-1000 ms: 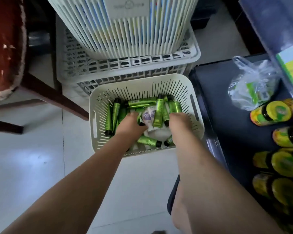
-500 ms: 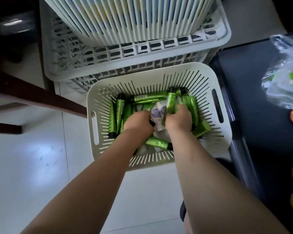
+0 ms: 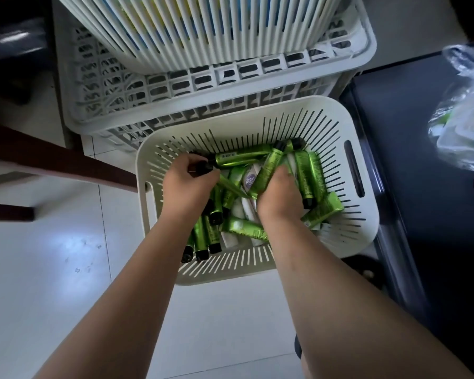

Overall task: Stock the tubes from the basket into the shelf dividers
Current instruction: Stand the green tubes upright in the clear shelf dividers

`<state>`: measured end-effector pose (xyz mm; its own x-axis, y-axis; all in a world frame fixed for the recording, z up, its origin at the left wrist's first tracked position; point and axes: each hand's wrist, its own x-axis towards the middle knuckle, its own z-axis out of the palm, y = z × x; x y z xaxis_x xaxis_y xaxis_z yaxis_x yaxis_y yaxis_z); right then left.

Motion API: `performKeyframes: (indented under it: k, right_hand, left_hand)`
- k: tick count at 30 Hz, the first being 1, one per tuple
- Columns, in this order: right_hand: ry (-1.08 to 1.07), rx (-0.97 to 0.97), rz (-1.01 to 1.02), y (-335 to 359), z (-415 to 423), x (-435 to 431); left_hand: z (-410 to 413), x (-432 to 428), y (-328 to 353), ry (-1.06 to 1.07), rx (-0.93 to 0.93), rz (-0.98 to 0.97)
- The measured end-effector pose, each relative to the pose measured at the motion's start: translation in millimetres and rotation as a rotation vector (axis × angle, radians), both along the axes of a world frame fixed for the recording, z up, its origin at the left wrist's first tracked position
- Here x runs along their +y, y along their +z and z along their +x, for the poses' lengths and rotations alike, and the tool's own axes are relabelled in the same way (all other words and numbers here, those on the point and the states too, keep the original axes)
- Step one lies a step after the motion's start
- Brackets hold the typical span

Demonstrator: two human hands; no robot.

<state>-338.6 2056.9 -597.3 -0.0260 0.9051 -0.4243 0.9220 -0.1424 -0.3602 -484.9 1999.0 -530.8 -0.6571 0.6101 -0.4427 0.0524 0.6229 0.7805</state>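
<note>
Two grips reach into the basket [image 3: 230,272] on the floor [image 3: 52,269], left grip [image 3: 188,184] and right grip [image 3: 278,192] each clenched on green tubes [image 3: 309,176], and overfull handfuls could slip loose when lifted.

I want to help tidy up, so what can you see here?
basket: one, cream, on the floor
green tubes: many, green with black caps, jumbled in the basket
white tubes: a few, white, under the green ones
big crates: at least two, white, stacked behind the basket
shelf: one, dark, at right
plastic bag: one, clear, on the shelf
wooden beam: one, dark brown, at left
left hand: one, bare, in the basket, gripping green tubes
right hand: one, bare, in the basket, gripping a green tube
</note>
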Motion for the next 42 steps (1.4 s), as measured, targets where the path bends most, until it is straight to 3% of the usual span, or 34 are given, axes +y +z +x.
performKeyframes:
  k: [5, 8, 13, 19, 22, 27, 30, 35, 42]
  right_hand:
    - [0.316, -0.028, 0.002, 4.7, 4.7, 2.0]
    - [0.428, -0.091, 0.089, 0.5, 3.0, 6.9]
    - [0.525, -0.227, 0.160, -3.8, -5.3, 16.0]
    - [0.671, -0.305, 0.308, 2.9, -4.6, 33.0]
    - [0.645, -0.263, 0.360, -2.9, 5.2, 32.0]
    - [0.408, -0.022, 0.430, -2.6, 32.6, 36.6]
    - [0.090, 0.349, 0.205, 13.4, 39.3, 39.1]
    - [-0.466, 0.814, -0.039, 68.4, 47.9, 31.1]
    - [-0.551, 1.006, -0.017, 167.1, 72.4, 20.7]
  left_hand:
    - [-1.0, -8.9, -0.4, 0.062, 0.027, 0.101]
    - [-2.6, -11.0, -6.0, 0.010, 0.061, 0.019]
    - [-5.7, -9.3, -20.0, -0.188, 0.178, -0.159]
    - [3.1, 3.9, -30.3, -0.490, 0.386, -0.244]
    - [10.0, 9.7, -29.6, -0.452, 0.396, -0.315]
    - [14.2, 7.9, -20.6, -0.076, 0.111, -0.189]
    - [16.6, -0.7, -12.5, 0.067, -0.133, -0.076]
    - [29.4, -13.0, 15.5, 0.105, -0.477, 0.052]
    - [67.1, -16.7, 96.3, -0.050, -0.559, 0.305]
